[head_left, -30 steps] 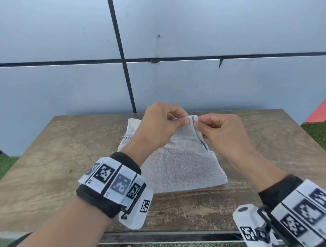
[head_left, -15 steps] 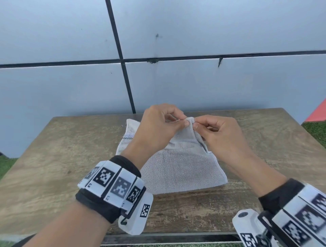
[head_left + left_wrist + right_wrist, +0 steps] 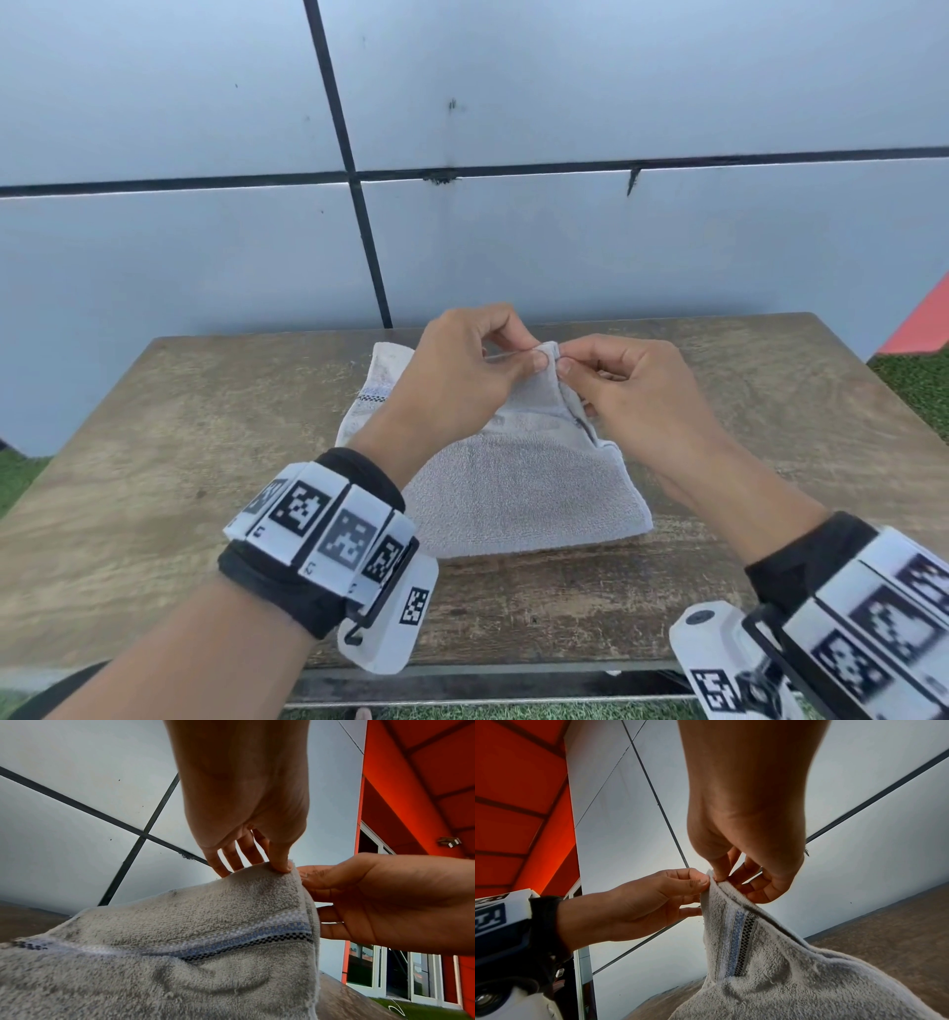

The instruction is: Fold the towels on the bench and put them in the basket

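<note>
The left hand point(image 3: 457, 375) pinches the raised far corner of the towel point(image 3: 513, 493) between thumb and forefinger, and the right hand point(image 3: 631, 395) pinches the same corner from the other side, so the fingertips of both nearly meet at the peak.

The wall point(image 3: 565, 246) of pale grey panels with dark seams stands behind the far edge of the bench point(image 3: 154, 462), and a red panel point(image 3: 919, 329) shows past the bench's far right corner. The bench is a weathered wooden top. Green turf point(image 3: 919, 390) lies to the right of the bench and also at its left.

The towel, grey-white terry, lies on the middle of the bench, its near part flat and folded double, its far part pulled up into a peak off the bench. From the left wrist view a woven band point(image 3: 244, 941) of white, blue and black checks crosses the towel just below the pinched corner; from the right wrist view the same band runs down from the peak.

Each wrist carries a black strap with white blocks printed in black square markers point(image 3: 318, 519), both near the bench's front edge.
</note>
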The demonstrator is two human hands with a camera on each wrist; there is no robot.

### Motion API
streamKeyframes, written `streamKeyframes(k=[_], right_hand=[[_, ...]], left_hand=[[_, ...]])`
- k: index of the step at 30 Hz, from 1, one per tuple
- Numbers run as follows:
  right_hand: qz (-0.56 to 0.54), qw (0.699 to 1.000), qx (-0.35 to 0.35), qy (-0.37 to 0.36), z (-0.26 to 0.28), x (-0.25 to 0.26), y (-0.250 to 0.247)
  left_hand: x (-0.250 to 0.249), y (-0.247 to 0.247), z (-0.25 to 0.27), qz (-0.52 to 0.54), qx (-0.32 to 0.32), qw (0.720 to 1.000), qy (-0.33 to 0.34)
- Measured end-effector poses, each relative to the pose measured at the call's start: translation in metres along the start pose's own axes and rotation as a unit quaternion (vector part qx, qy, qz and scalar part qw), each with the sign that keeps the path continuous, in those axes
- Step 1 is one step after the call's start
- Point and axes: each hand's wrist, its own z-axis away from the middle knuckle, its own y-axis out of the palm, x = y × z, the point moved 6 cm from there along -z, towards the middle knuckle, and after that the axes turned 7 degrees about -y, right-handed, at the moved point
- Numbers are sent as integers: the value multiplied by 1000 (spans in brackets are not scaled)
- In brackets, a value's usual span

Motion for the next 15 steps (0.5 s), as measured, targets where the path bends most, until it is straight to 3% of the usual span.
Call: streamKeyframes(k=[9, 15], right_hand=[[-39, 999, 24, -14, 1, 7, 7], [-13, 999, 19, -33, 2, 2, 9]], left_hand=[[-8, -3, 5, -14, -25, 999, 22], [-12, -6, 9, -5, -4, 1000, 30]])
